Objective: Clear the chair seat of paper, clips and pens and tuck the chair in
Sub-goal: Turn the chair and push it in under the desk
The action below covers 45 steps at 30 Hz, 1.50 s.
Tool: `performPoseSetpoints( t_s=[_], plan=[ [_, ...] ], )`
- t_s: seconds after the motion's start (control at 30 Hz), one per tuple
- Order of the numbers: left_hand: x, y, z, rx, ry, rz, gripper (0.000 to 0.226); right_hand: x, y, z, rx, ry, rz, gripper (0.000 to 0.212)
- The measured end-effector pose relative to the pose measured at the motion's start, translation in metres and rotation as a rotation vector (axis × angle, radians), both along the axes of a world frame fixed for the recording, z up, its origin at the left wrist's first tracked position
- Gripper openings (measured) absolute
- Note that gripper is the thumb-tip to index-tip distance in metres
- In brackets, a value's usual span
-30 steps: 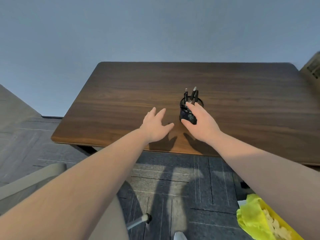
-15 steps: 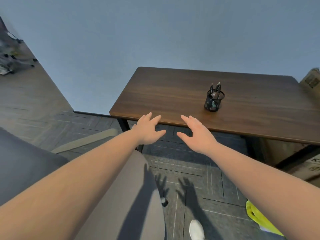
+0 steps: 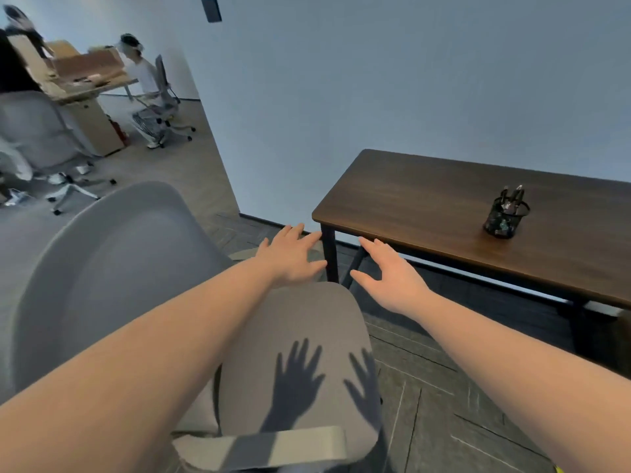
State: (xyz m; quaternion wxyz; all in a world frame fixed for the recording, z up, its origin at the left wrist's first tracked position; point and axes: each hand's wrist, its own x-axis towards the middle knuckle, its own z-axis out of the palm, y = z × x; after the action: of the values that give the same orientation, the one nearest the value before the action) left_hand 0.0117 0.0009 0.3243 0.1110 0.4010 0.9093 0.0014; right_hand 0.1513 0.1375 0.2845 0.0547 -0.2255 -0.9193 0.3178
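A grey office chair [image 3: 112, 268] stands left of the desk, its bare seat [image 3: 300, 319] under my arms with only hand shadows on it. My left hand [image 3: 290, 254] hovers open above the seat's far edge. My right hand [image 3: 389, 271] hovers open just right of the seat, above the floor. On the dark wooden desk [image 3: 426, 199] at the right stands a black mesh pen cup [image 3: 505, 216] with pens in it. No paper or clips show on the seat.
A grey armrest [image 3: 266, 448] crosses the near bottom. The desk's black leg [image 3: 329, 254] stands just beyond the seat. A blue-grey wall runs behind. At far left, another person sits at a light desk [image 3: 92, 83], with more grey chairs [image 3: 41, 138] nearby.
The view has swung left from the desk to the chair. My right hand has let go of the pen cup, and both hands have drawn back from the desk to above the chair seat.
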Motion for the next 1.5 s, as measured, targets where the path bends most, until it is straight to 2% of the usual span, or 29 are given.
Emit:
performPoseSetpoints(
  t_s=[0.23,0.4,0.53,0.7,0.87,1.07,1.3,1.5],
  plan=[
    [-0.017,-0.074,0.053,-0.091,0.166,0.033,0.062,-0.013,-0.084,0.021,-0.017,0.067,0.117,0.069],
    [-0.065,-0.139,0.085,-0.118,0.221,0.105,0.060,-0.047,-0.138,0.048,-0.039,0.106,0.154,0.066],
    [-0.120,-0.200,0.087,-0.104,0.200,0.192,0.058,-0.086,-0.190,0.056,-0.099,0.120,0.148,0.066],
    [-0.180,-0.266,0.060,-0.063,0.142,0.265,0.059,-0.143,-0.258,0.053,-0.153,0.080,0.174,0.068],
    [-0.195,-0.292,0.038,0.227,-0.107,0.303,0.057,-0.183,-0.315,0.052,-0.226,0.035,0.242,0.076],
    [-0.197,-0.285,0.027,0.593,-0.255,0.376,0.055,-0.201,-0.345,0.059,-0.325,-0.018,0.245,0.092],
    [-0.186,-0.277,0.029,0.661,-0.367,0.383,0.056,-0.195,-0.339,0.062,-0.337,-0.136,0.291,0.101],
    [-0.159,-0.263,0.036,0.719,-0.462,0.406,0.058,-0.181,-0.318,0.069,-0.364,-0.168,0.334,0.097]
  ],
)
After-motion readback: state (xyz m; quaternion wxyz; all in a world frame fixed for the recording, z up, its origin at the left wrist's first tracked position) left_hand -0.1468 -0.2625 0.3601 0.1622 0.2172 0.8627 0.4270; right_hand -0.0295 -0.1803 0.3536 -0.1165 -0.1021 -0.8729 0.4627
